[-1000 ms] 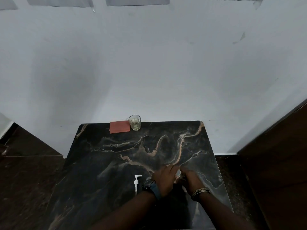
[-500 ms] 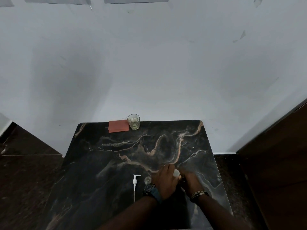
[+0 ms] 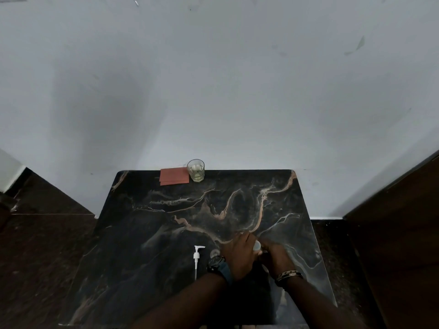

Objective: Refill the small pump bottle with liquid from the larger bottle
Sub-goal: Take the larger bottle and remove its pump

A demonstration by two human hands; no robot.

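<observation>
Both hands close together, left hand [image 3: 238, 255] and right hand [image 3: 276, 257] now shifted farther from the white plastic pump head [image 3: 197, 257], fingers curled round a pale bottle cap [image 3: 257, 246]; probably unscrewing before pouring.

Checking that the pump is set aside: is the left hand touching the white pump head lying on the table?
Apart. The head view shows bare dark table between the white pump head and the left hand.

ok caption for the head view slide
Both hands work a small white-capped item on the marble table; the removed pump head lies beside.
</observation>
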